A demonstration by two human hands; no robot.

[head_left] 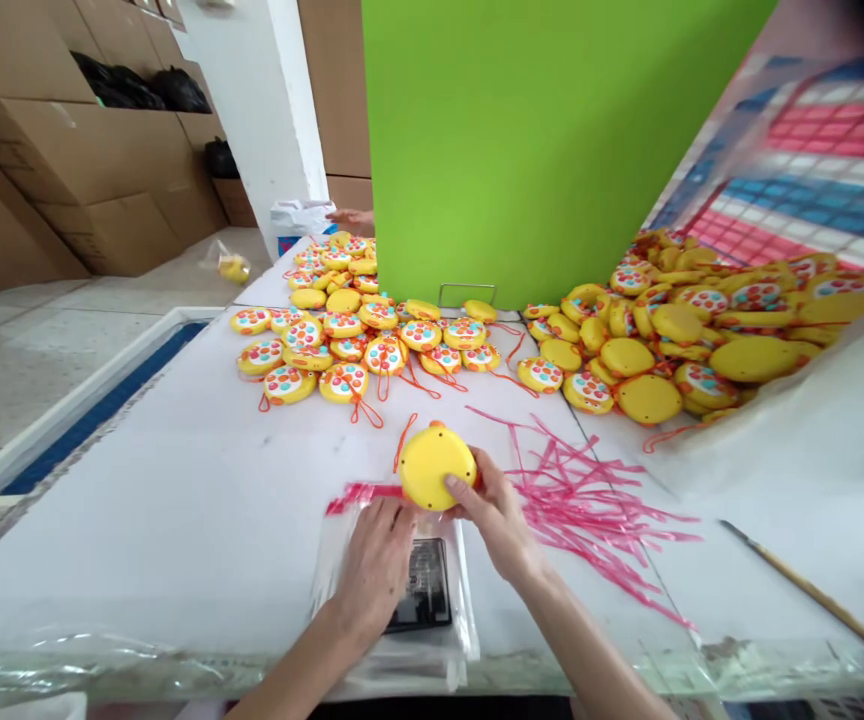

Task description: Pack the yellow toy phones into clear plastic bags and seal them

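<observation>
My right hand [503, 515] grips a round yellow toy [436, 465], its plain back with small screw holes facing up and its thumb across the edge. An orange cord loop [404, 442] shows beside the toy. My left hand [376, 560] is closed at the mouth of a clear plastic bag [334, 550] with a pink top strip; its fingertips are partly hidden. The bag lies on a stack of similar bags, with a black printed rectangle [426, 585] showing between my hands.
Yellow toys with coloured dots [342, 380] spread behind my hands; a larger heap [676, 325] lies right. Torn pink strips [589, 500] lie right of my hand, near a thin wooden-handled tool [814, 595]. A green panel [537, 150] stands behind; another person's hand [353, 220] shows beside it.
</observation>
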